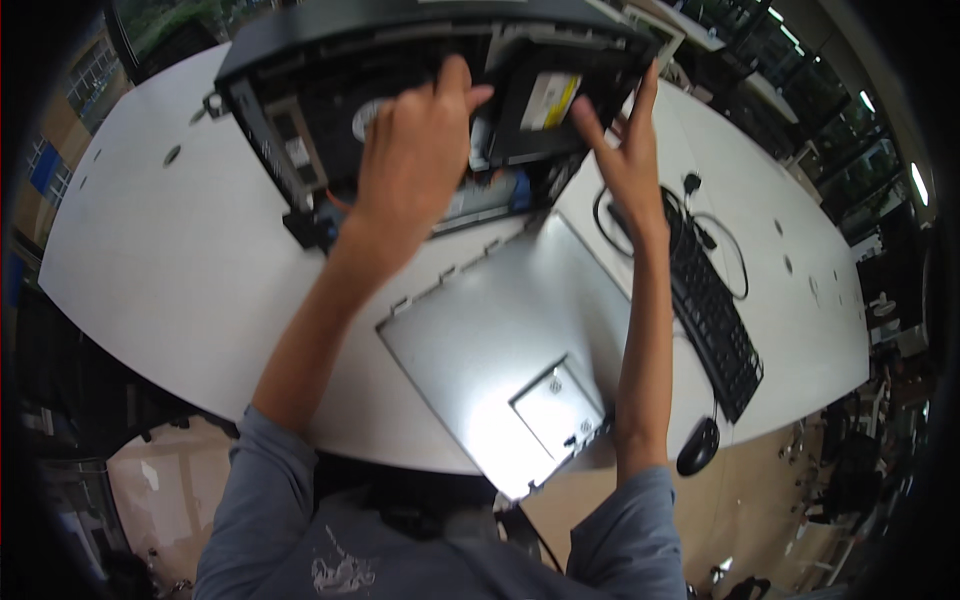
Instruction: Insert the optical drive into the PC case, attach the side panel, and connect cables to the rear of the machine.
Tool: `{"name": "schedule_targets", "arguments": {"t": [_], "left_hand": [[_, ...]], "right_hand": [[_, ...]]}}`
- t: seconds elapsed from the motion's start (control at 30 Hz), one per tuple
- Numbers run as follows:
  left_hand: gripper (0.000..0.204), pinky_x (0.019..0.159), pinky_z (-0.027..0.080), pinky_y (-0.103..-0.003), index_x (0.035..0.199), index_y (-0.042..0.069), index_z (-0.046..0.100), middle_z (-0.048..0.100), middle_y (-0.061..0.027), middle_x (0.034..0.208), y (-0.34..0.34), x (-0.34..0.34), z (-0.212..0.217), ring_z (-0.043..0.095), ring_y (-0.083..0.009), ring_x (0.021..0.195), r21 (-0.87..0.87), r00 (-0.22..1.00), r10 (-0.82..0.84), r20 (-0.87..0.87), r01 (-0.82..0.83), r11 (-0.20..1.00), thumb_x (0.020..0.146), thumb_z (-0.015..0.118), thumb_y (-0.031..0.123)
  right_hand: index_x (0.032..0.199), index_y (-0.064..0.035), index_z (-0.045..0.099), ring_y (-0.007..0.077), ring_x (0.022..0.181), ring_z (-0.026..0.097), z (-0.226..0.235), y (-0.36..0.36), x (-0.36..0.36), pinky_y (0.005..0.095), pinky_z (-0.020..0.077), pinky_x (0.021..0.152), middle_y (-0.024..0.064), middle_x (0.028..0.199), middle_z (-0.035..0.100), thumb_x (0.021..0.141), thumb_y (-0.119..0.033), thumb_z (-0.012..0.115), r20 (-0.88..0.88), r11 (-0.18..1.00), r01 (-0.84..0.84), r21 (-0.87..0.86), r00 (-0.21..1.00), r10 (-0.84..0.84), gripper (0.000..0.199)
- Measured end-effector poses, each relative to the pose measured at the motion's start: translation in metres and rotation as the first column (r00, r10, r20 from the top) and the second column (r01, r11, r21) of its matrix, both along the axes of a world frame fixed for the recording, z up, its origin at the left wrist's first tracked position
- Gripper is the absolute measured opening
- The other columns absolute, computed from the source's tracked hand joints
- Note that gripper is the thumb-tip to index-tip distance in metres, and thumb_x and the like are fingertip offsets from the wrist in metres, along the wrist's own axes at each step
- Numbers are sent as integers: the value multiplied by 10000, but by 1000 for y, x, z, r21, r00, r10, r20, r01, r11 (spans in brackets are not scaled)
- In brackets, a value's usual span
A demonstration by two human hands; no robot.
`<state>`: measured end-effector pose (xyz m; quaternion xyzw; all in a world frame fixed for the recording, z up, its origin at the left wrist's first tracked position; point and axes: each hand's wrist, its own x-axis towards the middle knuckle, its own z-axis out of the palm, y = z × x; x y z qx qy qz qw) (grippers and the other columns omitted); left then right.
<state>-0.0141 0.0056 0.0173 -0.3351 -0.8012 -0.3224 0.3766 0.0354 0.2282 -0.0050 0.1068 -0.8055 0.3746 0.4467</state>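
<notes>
Head view, looking down: an opened black computer case (420,22) was seen at the far side of the white table (180,260), directly beyond both hands, with its long axis laid from left to right and its open face turned toward the person. Left hand (412,160) and right hand (630,165) were held well apart. By the left, the middle of the case was reached, just right of a round pale label (368,119); its fingers were bent into the dark interior, and whether anything was pinched there could not be told. By the right, the right end was reached, thumb and fingers spread, the thumb set just beside the yellow-edged label (550,101) on a flat black unit (517,88); firm contact could not be made out. That unit was thus placed between the two hands, with the right thumb nearer to its label. Nearer the person, a loose metal panel (500,320) was laid slantwise between the forearms, and a black keyboard (715,315) was placed right of the right forearm.
</notes>
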Motion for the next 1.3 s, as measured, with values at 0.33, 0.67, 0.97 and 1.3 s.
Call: {"name": "schedule_targets", "arguments": {"t": [0.33,0.67,0.97,1.3], "left_hand": [[199,375,283,-224,920,87,645,490,48,473,-89,39,-87,422,-65,372,-152,939,-345,-17,338,929,851,779,218],[133,478,320,-255,772,79,655,486,17,541,-106,38,-116,426,-95,494,-94,910,-398,118,409,908,824,775,103],[478,677,472,-356,849,84,671,619,-6,770,-106,65,-93,587,-201,704,-329,644,-742,187,753,571,647,861,473],[591,937,438,-405,1092,67,648,599,-43,1102,-93,95,-121,564,-203,995,-410,468,-819,332,854,321,727,781,513]], "right_hand": [[1158,-60,638,144,866,643,-43,8,89,303,496,757,58,1051,671,932,-238,682,281,996,47,79,957,-68,291],[1130,-95,622,334,1003,570,-99,30,130,432,492,824,139,1066,571,956,-356,598,519,912,131,390,786,-335,314],[1212,-62,537,394,997,583,-96,8,140,483,511,806,195,1099,556,925,-418,635,558,826,236,511,640,-528,467],[971,11,545,416,840,610,-87,17,145,478,478,743,217,931,624,969,-340,596,575,817,224,531,613,-541,354]]}}
